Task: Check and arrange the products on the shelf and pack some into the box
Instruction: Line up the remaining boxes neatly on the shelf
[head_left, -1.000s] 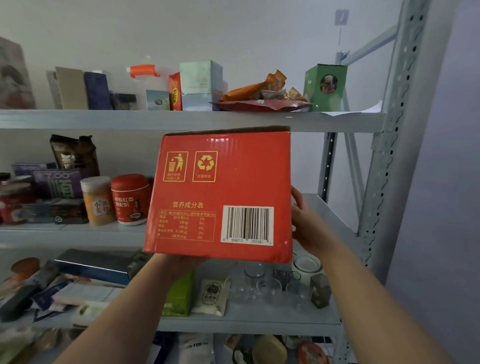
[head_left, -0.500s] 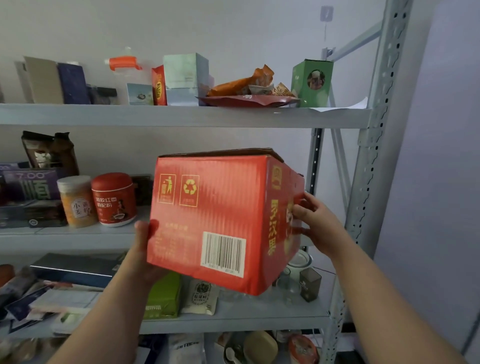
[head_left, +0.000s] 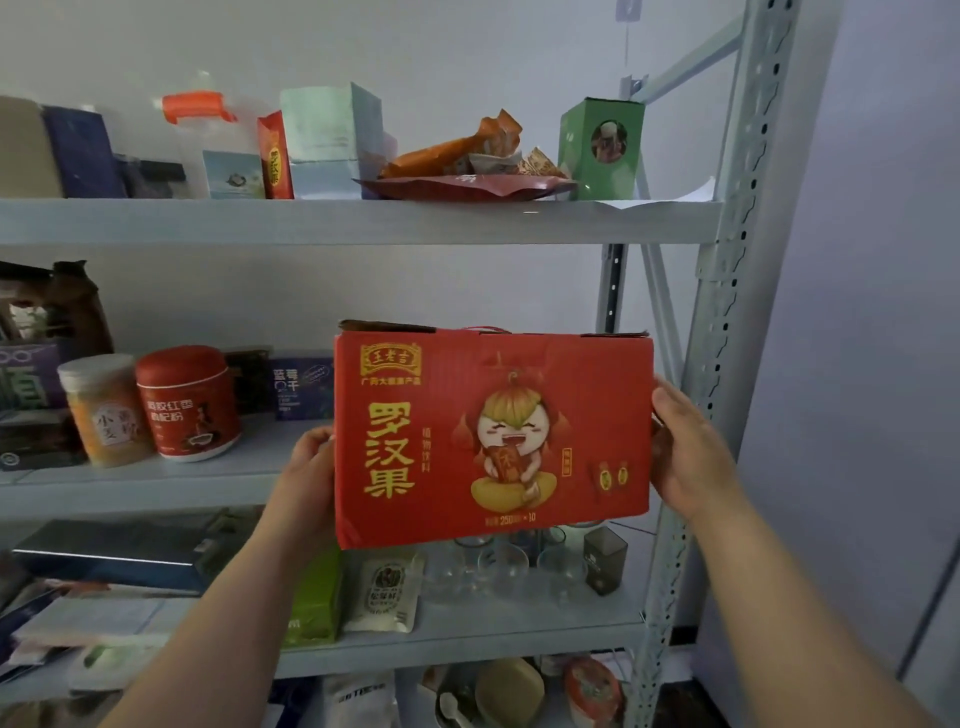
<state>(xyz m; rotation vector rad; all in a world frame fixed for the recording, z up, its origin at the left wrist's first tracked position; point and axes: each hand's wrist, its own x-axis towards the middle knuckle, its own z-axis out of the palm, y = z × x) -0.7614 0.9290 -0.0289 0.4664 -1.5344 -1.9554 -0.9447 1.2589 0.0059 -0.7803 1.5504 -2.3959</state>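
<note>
A red drink carton (head_left: 493, 436) with yellow lettering and a cartoon figure hangs in front of the middle shelf (head_left: 156, 480), its wide printed face toward me. My left hand (head_left: 311, 475) holds its left end, fingers hidden behind the carton. My right hand (head_left: 688, 457) grips its right end, thumb on the front edge. The carton's top flaps look slightly lifted.
The grey metal rack has an upright post (head_left: 727, 312) just right of the carton. A red tin (head_left: 187, 402) and a pale jar (head_left: 106, 410) stand on the middle shelf. Glass cups (head_left: 506, 566) sit below the carton. Boxes and snack bags (head_left: 457, 156) fill the top shelf.
The carton has been turned from its barcode side to its wide front face and has come lower and to the right. Both hands shifted to its two ends.
</note>
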